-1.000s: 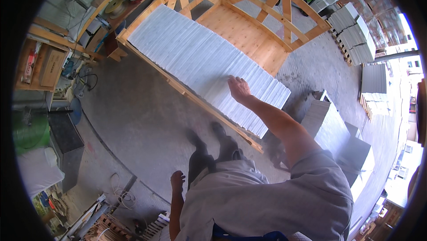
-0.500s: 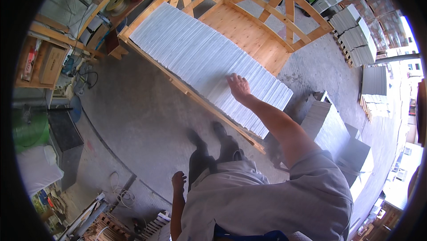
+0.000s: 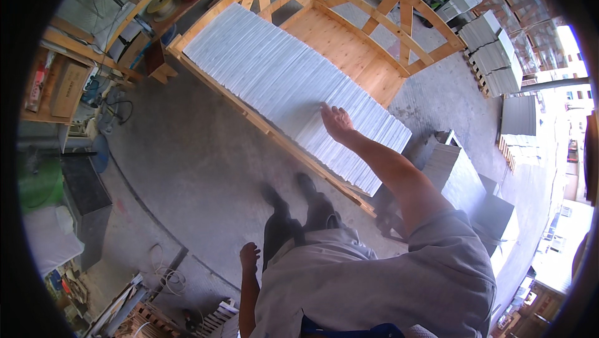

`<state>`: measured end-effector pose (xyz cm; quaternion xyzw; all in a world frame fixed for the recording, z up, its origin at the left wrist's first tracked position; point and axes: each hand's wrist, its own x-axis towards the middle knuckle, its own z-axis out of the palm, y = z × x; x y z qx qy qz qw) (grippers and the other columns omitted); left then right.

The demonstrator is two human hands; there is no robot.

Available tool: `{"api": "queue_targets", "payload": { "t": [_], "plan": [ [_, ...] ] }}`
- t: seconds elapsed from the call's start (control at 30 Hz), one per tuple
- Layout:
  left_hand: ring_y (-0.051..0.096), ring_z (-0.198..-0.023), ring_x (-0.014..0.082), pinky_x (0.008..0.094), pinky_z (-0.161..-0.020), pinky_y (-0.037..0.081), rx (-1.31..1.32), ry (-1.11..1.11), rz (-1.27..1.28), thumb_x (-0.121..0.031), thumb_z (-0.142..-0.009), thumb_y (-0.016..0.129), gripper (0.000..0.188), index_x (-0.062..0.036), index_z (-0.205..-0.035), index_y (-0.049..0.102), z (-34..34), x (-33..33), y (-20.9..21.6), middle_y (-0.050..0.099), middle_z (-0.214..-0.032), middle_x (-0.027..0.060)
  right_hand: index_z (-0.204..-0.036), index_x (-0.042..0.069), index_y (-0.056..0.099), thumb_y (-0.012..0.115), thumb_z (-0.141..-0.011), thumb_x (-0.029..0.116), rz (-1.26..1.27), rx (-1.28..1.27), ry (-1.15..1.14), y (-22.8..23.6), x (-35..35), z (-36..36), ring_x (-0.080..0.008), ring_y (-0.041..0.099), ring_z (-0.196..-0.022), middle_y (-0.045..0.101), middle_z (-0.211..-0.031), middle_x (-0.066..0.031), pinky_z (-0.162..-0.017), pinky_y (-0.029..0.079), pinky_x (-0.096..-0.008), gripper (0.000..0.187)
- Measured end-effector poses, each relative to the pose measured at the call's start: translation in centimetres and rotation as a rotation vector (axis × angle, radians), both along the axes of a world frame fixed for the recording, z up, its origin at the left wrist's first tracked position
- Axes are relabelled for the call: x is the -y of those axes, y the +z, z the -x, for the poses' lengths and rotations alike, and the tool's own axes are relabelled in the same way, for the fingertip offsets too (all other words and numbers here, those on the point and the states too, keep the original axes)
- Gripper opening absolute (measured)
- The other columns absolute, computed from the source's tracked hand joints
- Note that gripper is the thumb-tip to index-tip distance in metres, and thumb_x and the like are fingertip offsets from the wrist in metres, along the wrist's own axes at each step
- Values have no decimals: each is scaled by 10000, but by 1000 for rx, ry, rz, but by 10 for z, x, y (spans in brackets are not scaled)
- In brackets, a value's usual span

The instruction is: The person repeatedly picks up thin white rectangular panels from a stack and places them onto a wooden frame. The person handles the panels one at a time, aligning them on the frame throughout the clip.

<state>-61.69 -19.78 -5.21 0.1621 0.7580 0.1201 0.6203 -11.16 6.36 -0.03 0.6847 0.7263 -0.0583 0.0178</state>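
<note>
A long row of thin grey-white slabs (image 3: 268, 67) stands on edge, packed face to face, in a wooden crate (image 3: 249, 118). My right hand (image 3: 337, 122) reaches over the row near its right part. Its fingers are bent but apart, with fingertips at the slabs' upper edges; whether they press on them I cannot tell. No slab is lifted out of the row. Beside my body, away from the crate, hangs my left hand (image 3: 249, 255), fingers loosely curled with nothing visible in them.
Bare crate boards (image 3: 349, 48) show behind the slabs, with a slatted wooden frame (image 3: 399, 20) beyond. To the right stand a block of stacked slabs (image 3: 458, 173) and pallet stacks (image 3: 496, 57). A workbench (image 3: 53, 113) is at left; a cable (image 3: 168, 279) lies on the floor.
The view has shifted slightly. My right hand stays over the slabs at almost the same spot, its fingers a little changed. My left hand still hangs at my side.
</note>
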Motion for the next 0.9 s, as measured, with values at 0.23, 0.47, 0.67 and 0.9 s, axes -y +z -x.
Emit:
{"api": "queue_targets", "payload": {
  "t": [0.23,0.47,0.67,0.9],
  "plan": [
    [637,-748,203,303,-541,462,18,-20,-11,-233,-851,506,261,-36,-1014,562,19,-11,-9,595,-883,76,-1096,40,525,450,-811,27,31,-182,-95,8,-9,4,-305,567,-951,538,-1123,-145,-876,431,-400,295],
    [641,-765,203,295,-538,467,49,-3,-7,-205,-867,503,252,-38,-1048,553,48,-31,-12,597,-900,87,-1210,80,484,464,-769,-13,-40,-132,-121,13,-17,20,-288,537,-1010,507,-1161,-129,-885,429,-395,451],
    [627,-731,188,276,-529,454,68,8,-27,-193,-871,502,248,-53,-1070,551,84,-48,-12,600,-909,75,-1194,120,497,471,-771,-15,-9,-19,-184,7,-17,35,-259,518,-1046,481,-1163,-101,-879,429,-392,445],
    [618,-724,186,278,-535,445,35,-29,-40,-203,-863,512,260,-65,-1079,557,121,-69,-15,606,-916,71,-1184,129,502,458,-841,83,25,31,-240,4,-22,44,-265,516,-1047,478,-1169,-102,-876,430,-388,349]
  ]
}}
